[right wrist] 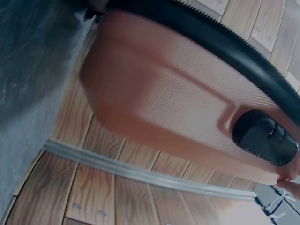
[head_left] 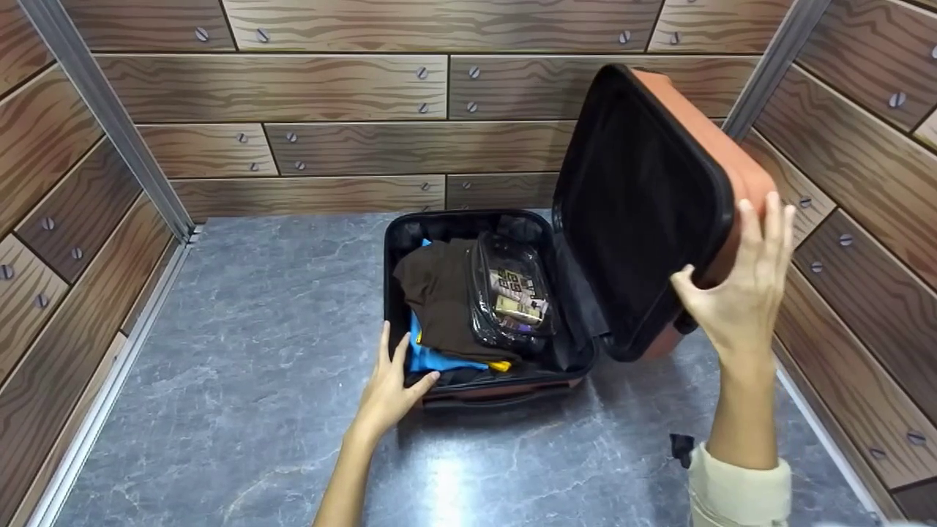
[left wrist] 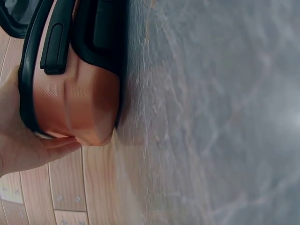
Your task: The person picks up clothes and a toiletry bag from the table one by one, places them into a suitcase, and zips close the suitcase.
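An orange suitcase (head_left: 498, 395) with black trim lies opened on the floor, its base holding packed items. Its lid (head_left: 644, 168) stands tilted up to the right, black lining facing left. My right hand (head_left: 743, 285) holds the lid's near corner, fingers along the orange shell and thumb at the black rim. With fingers spread, my left hand (head_left: 392, 391) rests on the base's near left corner; in the left wrist view its fingers lie against the orange side wall (left wrist: 75, 98). Inside are dark brown folded clothing (head_left: 439, 293), blue cloth (head_left: 443, 360) and a clear, black-edged pouch (head_left: 512, 293) with small packages.
Wood-patterned panels (head_left: 351, 150) enclose the grey marbled floor (head_left: 256, 329) at the back and both sides. Metal strips (head_left: 117, 117) run along the corners. A small black object (head_left: 681, 446) lies on the floor near the right sleeve (head_left: 739, 483).
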A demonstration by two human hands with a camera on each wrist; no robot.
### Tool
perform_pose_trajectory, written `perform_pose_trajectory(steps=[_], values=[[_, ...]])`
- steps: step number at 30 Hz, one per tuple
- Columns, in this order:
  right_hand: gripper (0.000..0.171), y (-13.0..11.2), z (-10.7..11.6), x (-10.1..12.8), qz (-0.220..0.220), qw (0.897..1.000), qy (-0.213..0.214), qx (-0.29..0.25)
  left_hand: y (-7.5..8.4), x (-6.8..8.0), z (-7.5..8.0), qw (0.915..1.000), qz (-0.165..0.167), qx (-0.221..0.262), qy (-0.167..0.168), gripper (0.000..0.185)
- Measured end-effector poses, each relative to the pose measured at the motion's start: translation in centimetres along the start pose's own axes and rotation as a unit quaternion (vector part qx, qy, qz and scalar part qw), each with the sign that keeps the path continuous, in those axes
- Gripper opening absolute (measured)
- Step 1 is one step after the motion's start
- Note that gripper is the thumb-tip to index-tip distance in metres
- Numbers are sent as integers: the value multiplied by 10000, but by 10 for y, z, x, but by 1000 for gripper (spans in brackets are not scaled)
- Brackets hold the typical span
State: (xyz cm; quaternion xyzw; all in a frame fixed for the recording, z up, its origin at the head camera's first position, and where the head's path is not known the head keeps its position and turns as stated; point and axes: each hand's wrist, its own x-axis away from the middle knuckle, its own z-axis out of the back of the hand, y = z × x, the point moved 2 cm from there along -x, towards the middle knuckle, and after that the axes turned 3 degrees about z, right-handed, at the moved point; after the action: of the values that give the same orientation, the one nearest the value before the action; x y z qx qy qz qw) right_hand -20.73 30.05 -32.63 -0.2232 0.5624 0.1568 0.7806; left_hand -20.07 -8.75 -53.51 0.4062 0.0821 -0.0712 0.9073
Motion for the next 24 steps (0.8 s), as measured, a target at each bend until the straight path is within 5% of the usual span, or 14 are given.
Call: perform_pose_trajectory(steps=[6, 16, 24], values=[[74, -40, -5, -13, 260, 9987, -37, -436, 0, 0, 0, 10000, 69, 33, -56, 82], [80, -29, -25, 1, 333, 9974, -637, -38, -1, 1, 1, 9999, 85, 37, -42, 84], [85, -46, -46, 3, 761, 9925, -767, -570, 0, 0, 1, 10000, 32, 64, -27, 82]])
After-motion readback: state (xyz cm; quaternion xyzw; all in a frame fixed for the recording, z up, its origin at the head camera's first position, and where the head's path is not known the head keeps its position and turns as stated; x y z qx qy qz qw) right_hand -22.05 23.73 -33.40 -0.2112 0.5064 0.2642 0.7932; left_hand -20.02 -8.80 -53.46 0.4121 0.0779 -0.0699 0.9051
